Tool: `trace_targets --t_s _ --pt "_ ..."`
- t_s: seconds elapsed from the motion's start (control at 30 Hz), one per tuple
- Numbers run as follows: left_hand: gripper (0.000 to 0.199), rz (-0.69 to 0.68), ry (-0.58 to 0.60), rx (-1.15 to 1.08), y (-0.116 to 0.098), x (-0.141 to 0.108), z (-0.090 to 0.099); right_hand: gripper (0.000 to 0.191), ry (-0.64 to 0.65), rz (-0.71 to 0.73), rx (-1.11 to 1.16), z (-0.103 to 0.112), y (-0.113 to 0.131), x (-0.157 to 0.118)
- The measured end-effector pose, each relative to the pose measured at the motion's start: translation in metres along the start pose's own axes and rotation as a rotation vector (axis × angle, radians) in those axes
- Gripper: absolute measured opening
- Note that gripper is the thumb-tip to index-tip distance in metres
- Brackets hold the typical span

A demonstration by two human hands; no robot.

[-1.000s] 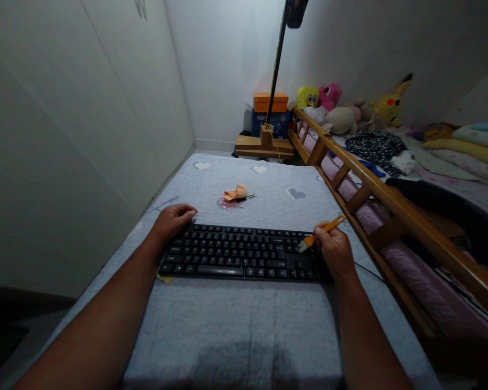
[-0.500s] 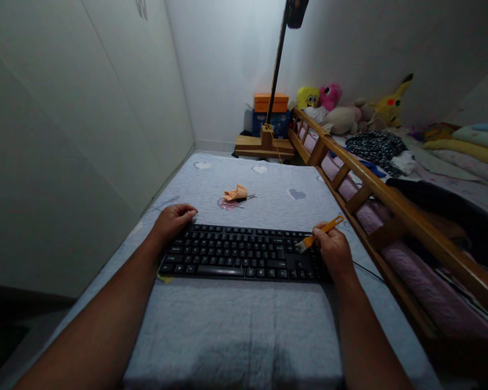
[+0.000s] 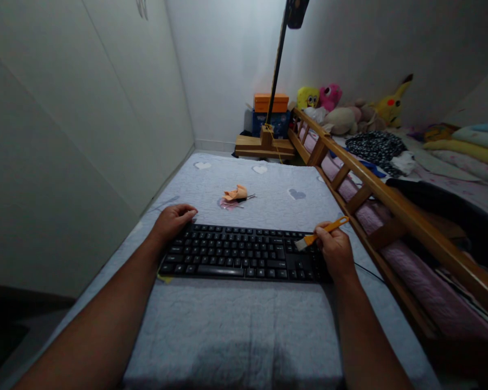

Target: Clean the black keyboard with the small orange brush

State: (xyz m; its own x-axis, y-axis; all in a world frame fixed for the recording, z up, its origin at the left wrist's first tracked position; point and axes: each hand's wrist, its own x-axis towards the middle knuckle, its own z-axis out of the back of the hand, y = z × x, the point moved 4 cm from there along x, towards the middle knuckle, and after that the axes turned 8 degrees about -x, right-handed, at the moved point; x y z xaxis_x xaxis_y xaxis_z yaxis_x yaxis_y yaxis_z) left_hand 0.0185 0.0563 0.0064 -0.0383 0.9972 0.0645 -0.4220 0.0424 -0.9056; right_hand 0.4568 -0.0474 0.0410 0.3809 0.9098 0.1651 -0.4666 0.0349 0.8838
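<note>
A black keyboard (image 3: 228,252) lies flat on the quilted cover in front of me. At its top left corner, my left hand (image 3: 174,222) is closed on the keyboard's edge, with the thumb and fingers drawn together; part of the grip is hidden. My right hand (image 3: 334,246), above the keyboard's right end, pinches a small brush (image 3: 327,230) with an orange handle. The brush's pale bristles point down and left, at the keys left of the number pad. Some number-pad keys are covered by this hand.
Beyond the keyboard lie a crumpled orange cloth (image 3: 236,192) and thin metal tools (image 3: 250,196). A wooden bed rail (image 3: 361,168) runs along the right. The keyboard's cable (image 3: 370,271) trails right. A wooden stand (image 3: 264,142) with a pole is at the far end.
The brush has shifted slightly, its handle end moving right and its bristles a little up. My right hand moved slightly right with it. My left hand and the keyboard stayed put.
</note>
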Motion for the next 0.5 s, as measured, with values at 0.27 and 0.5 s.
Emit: trace_targets --t_s 0.27,0.5 --pt "0.038 -0.028 -0.002 0.031 -0.0003 0.0005 0.0002 0.03 -0.015 0.028 -0.037 -0.0007 0.0002 -0.0011" --pt "0.038 -0.012 -0.011 0.016 -0.0014 0.0005 -0.0001 0.029 -0.028 0.057 -0.049 -0.0024 -0.003 -0.0015"
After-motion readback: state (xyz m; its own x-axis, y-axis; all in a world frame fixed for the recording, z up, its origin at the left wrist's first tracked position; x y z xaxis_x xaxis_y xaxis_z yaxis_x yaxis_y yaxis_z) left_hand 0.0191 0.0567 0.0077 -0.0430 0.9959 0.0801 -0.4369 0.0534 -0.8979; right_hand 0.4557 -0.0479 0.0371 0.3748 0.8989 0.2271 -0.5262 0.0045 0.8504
